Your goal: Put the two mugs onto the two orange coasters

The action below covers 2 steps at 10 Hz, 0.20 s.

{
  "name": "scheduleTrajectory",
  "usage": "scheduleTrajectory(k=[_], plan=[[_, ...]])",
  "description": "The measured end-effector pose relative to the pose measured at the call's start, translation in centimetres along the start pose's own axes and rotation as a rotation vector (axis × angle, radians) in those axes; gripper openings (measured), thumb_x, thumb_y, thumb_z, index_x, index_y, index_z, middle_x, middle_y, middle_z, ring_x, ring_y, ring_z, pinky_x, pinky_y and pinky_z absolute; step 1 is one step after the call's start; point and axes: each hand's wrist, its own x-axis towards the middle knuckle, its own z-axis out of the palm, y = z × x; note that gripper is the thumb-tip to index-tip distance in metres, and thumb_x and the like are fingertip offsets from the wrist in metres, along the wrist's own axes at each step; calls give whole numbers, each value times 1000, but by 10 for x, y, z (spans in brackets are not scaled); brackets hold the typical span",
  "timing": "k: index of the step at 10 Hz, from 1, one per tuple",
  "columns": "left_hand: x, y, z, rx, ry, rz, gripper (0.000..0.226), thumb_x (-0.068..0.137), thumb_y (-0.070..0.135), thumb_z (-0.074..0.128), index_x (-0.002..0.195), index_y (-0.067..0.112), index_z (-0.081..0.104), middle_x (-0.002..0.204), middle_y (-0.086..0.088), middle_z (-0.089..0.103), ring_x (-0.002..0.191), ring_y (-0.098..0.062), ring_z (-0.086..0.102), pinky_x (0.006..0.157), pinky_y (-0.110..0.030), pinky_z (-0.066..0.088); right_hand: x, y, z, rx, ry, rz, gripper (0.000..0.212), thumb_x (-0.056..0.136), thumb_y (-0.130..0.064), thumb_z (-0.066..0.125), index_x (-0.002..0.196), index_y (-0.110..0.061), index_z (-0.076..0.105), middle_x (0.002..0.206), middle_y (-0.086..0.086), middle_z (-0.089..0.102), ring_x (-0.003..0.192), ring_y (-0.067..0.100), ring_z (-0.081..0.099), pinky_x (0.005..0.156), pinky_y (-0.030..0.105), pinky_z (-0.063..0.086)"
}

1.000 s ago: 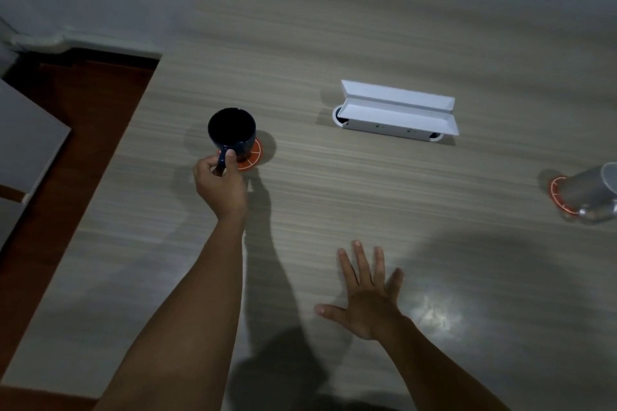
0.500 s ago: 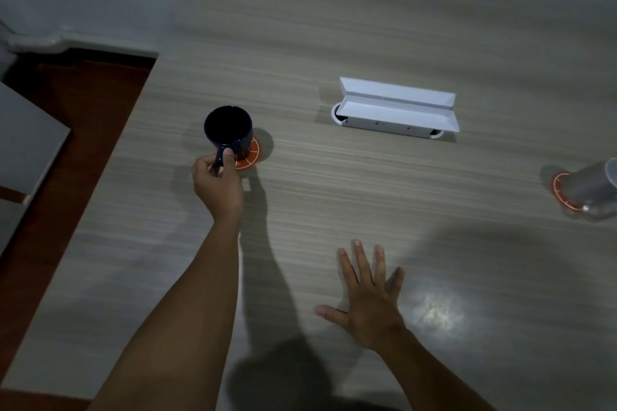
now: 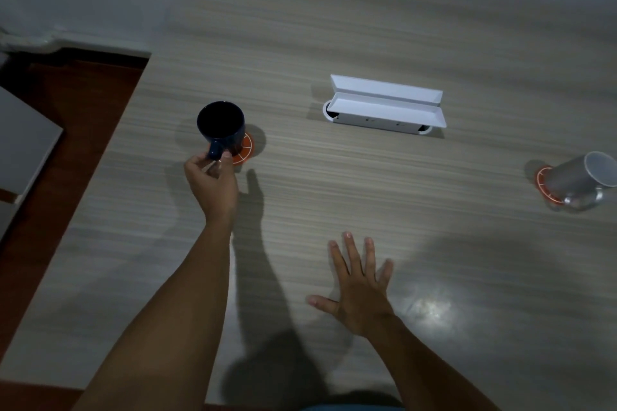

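Observation:
A dark blue mug [image 3: 221,125] stands upright on an orange coaster [image 3: 245,150] at the table's left side, covering most of it. My left hand [image 3: 211,178] is at the mug's handle, thumb and fingers loosely around it. At the far right a grey mug [image 3: 579,173] sits on the second orange coaster [image 3: 542,184], of which only the left rim shows. My right hand [image 3: 359,287] lies flat on the table with fingers spread, holding nothing.
A white open box [image 3: 384,105] rests on the wooden table [image 3: 334,193] behind the middle. The table's left edge drops to a red-brown floor [image 3: 66,117]. A grey wall runs along the back.
My left hand's grip on the mug's handle has loosened and the fingers have drawn back a little. The mug stays on the coaster. My right hand has not moved.

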Motion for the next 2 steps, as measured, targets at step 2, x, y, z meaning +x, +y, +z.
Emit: scheduleTrajectory(k=[2], plan=[[-68,-15,-22,296,-122,89,36,92,18,69,122,4,54,131,-17,51,117,-27,56,98,-37,49,-6,7,-9,73,10,-58,100,80,-89,28,153,-43,-24,159,-11,-41,145,30,-42,115,69,-18]])
